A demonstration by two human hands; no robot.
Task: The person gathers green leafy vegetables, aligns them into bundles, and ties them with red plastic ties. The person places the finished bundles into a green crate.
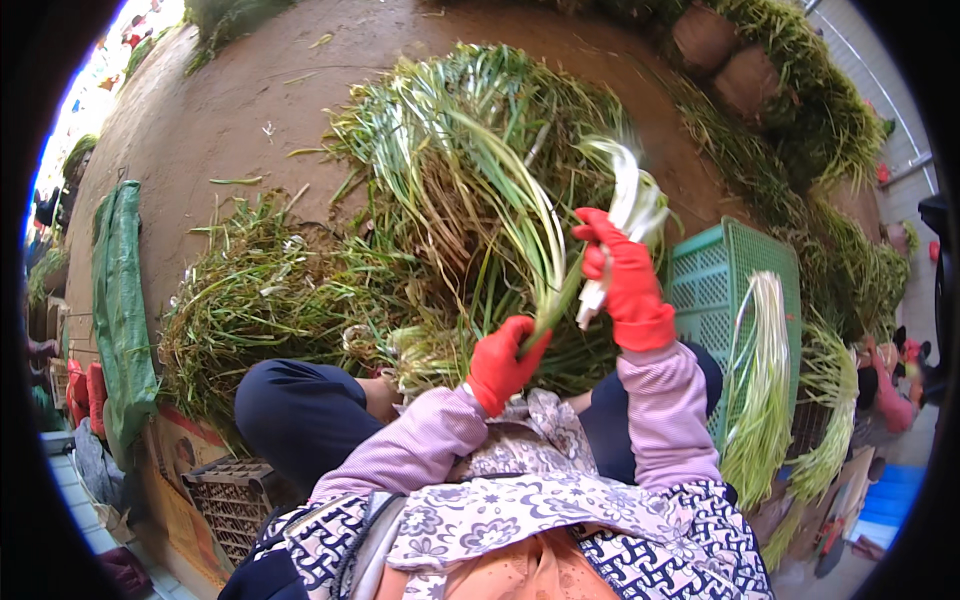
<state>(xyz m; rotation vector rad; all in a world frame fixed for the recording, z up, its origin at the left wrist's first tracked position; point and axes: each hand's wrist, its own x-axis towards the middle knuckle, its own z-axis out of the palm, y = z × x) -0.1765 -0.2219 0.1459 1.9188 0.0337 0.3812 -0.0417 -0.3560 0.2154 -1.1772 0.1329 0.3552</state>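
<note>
My left hand (506, 367), in a red rubber glove, is closed around the lower end of a bunch of long green leafy stalks (536, 255). Their pale ends curve up and over the pile. My right hand (628, 281), gloved the same way, grips a bundle of whitish stalks (636, 191), blurred at the top. Below its fingers juts a pale, blunt end (591, 304); whether it is stalk or a tool is unclear. In front of me lies a large heap of green stalks (495, 97) with brown, withered leaves among them.
Pale trimmed stalks (761, 405) lie over a green plastic crate (694, 274) at my right. Leaf litter (247, 300) spreads left, near a green woven sack (124, 300). A brown plastic crate (232, 499) stands by my left knee. More greens (817, 112) are heaped far right.
</note>
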